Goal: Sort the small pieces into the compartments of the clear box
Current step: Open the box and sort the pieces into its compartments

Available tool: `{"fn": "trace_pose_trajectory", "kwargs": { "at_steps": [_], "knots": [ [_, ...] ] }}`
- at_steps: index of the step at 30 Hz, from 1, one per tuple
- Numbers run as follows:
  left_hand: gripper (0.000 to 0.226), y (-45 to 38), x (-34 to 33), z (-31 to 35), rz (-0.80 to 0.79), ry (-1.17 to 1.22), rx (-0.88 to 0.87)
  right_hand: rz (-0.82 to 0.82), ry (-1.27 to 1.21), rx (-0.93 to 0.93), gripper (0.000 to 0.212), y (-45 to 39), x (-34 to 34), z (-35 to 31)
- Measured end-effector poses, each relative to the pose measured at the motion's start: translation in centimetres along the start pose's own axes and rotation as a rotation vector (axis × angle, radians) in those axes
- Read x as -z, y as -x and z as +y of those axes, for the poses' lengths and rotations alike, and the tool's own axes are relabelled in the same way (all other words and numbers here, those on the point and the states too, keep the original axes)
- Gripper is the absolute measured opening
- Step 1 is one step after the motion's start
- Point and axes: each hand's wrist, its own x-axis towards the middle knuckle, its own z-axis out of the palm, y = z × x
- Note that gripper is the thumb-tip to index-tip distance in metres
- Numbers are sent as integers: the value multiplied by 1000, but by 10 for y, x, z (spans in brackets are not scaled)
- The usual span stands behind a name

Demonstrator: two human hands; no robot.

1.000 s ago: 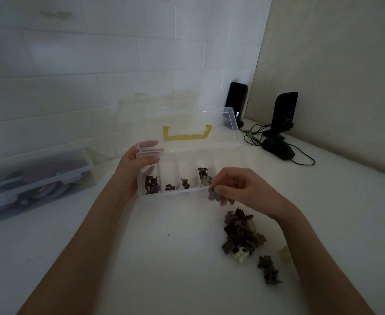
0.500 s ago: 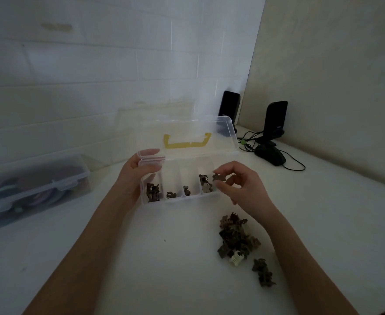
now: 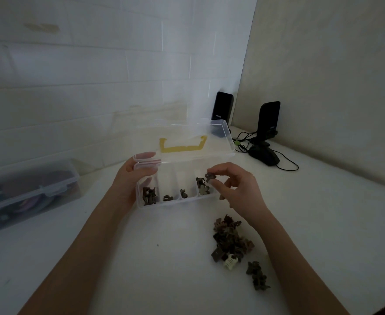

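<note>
The clear box stands open on the white table, its lid with a yellow handle tilted back. Its compartments each hold small brown clips. My left hand grips the box's left end, fingers curled over the rim. My right hand pinches one dark clip between thumb and fingers, just above the rightmost compartment. A pile of brown clips with one cream clip lies on the table in front of that hand.
A few more clips lie to the right of the pile. A closed clear storage box sits at the left. Two black speakers and a mouse with cables stand in the far right corner by the walls.
My right hand has lifted the dark clip from near the box's front edge up over the rightmost compartment. My left hand stays on the box.
</note>
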Motion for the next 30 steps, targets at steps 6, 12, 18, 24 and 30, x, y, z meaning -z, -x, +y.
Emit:
{"fn": "trace_pose_trajectory", "kwargs": {
  "at_steps": [6, 12, 18, 24, 30],
  "knots": [
    [39, 2, 0, 2, -4, 3, -2, 21, -6, -12, 20, -1, -1, 0],
    [38, 3, -1, 3, -10, 2, -4, 5, 48, 28, 31, 0, -2, 0],
    [37, 3, -1, 3, -8, 0, 1, -1, 26, 6, 21, 1, -2, 0],
    [37, 4, -1, 3, -3, 3, 3, 2, 53, 3, 18, 0, -3, 0],
    [38, 4, 0, 2, -12, -5, 0, 22, 75, 2, 19, -1, -4, 2]
  ]
}}
